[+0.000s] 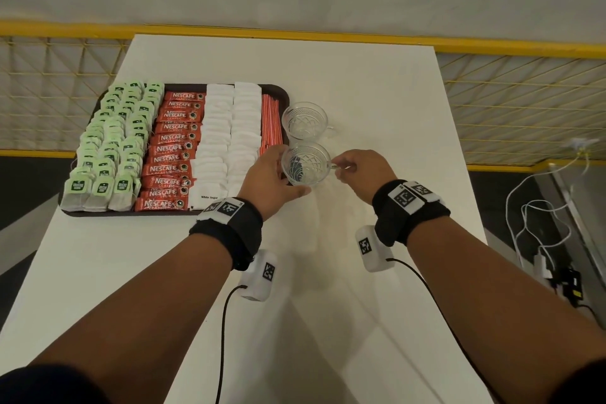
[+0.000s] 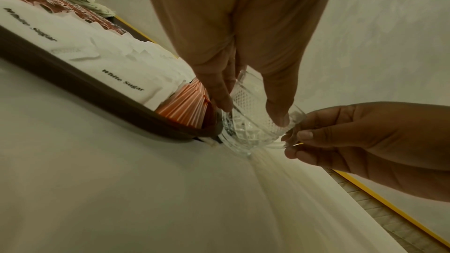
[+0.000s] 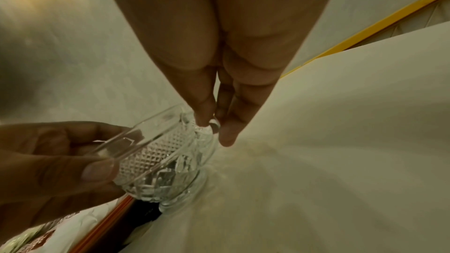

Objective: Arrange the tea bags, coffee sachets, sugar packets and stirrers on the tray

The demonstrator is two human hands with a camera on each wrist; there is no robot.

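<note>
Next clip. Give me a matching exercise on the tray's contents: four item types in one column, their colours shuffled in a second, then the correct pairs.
Items on the tray:
1. tea bags
2. coffee sachets
3. sugar packets
4. stirrers

Colours:
A. plain white
B. orange-and-white stripes
C. green tags
D. red with white lettering

Pairs: 1-C, 2-D, 3-A, 4-B

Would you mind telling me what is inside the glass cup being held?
The near glass cup looks empty; only its cut pattern shows. Both hands, left and right, cover its sides.
</note>
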